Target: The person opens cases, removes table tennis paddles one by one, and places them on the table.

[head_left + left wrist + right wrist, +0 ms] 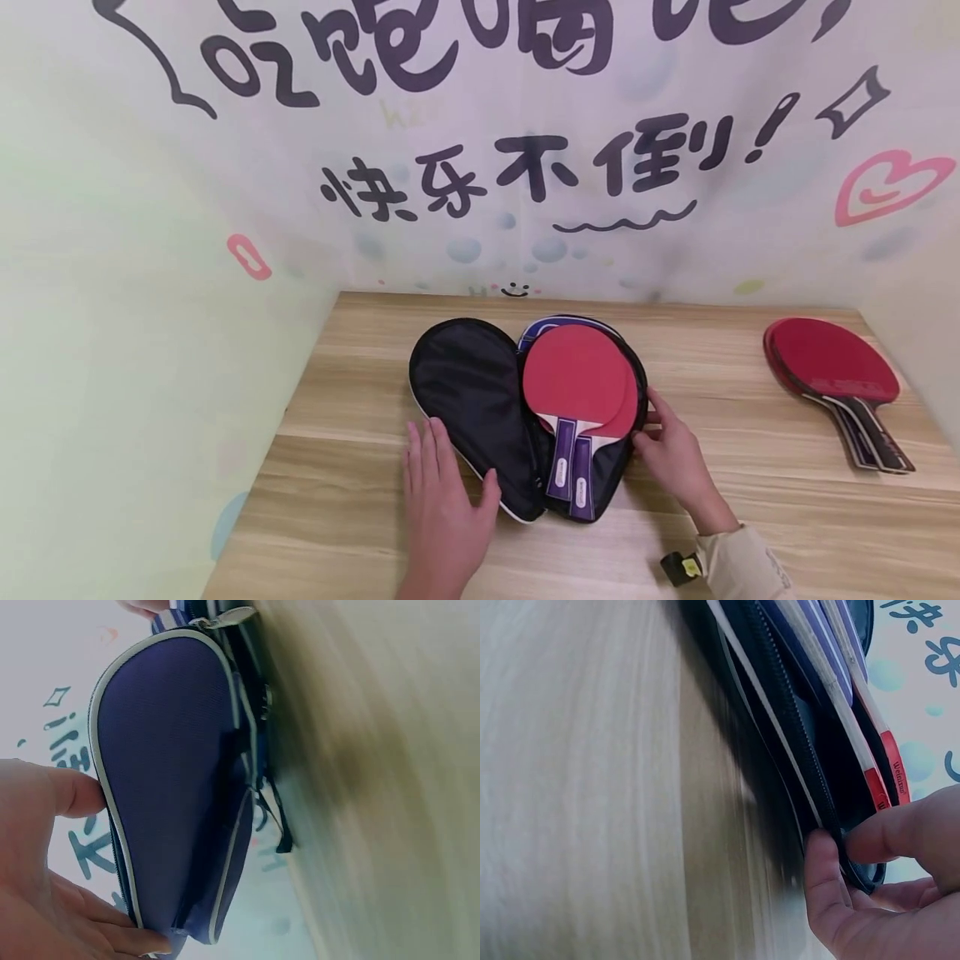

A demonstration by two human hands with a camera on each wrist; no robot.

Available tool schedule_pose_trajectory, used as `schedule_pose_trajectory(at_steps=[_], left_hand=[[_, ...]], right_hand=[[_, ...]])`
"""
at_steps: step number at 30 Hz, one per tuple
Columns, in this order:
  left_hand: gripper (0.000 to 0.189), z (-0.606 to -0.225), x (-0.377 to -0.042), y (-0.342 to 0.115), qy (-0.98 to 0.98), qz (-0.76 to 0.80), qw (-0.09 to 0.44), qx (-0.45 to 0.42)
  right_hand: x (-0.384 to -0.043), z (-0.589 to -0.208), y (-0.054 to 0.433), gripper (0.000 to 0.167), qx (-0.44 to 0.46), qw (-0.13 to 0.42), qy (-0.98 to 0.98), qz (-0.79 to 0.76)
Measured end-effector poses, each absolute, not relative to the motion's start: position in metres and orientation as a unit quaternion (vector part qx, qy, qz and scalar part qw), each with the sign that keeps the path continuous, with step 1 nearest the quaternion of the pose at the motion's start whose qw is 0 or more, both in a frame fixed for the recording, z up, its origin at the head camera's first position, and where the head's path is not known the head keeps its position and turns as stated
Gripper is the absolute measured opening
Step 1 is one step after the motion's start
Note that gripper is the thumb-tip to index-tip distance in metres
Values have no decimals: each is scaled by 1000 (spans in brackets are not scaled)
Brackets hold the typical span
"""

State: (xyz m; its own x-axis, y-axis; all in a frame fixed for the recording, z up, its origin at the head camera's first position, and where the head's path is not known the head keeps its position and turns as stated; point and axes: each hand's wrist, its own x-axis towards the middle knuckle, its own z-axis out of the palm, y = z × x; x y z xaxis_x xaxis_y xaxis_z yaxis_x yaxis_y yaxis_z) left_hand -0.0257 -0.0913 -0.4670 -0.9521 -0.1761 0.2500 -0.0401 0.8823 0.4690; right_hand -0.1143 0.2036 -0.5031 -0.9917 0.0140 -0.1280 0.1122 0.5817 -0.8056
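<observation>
A black table tennis paddle case (471, 400) lies unzipped and spread on the table, its lid folded to the left. Two red paddles (576, 375) with purple handles overlap in its right half, handles toward me. My left hand (448, 508) is at the lid's near left edge, fingers straight; the left wrist view shows thumb and fingertips touching the white-piped rim of the lid (169, 742). My right hand (678, 458) pinches the case's right rim between thumb and fingers; in the right wrist view the zipper edge (799, 712) runs into that pinch.
Two more red paddles (832, 367) lie stacked at the table's right side, handles toward me. A printed white cloth (480, 242) hangs behind the wooden table (352, 367), and a pale wall (112, 375) stands on the left.
</observation>
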Motion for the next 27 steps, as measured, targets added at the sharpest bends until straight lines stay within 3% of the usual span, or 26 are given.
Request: schedule_pose_trajectory(at_steps=[7, 20, 27], left_hand=[[87, -473, -31, -99, -965, -215, 108, 102], [85, -486, -40, -117, -978, -172, -34, 110], [88, -492, -42, -118, -980, -160, -52, 108]], right_hand=[[-117, -505, 203, 73, 50, 56, 888, -453], [-117, -508, 202, 74, 55, 71, 889, -449], [-115, -507, 202, 74, 60, 73, 883, -461]])
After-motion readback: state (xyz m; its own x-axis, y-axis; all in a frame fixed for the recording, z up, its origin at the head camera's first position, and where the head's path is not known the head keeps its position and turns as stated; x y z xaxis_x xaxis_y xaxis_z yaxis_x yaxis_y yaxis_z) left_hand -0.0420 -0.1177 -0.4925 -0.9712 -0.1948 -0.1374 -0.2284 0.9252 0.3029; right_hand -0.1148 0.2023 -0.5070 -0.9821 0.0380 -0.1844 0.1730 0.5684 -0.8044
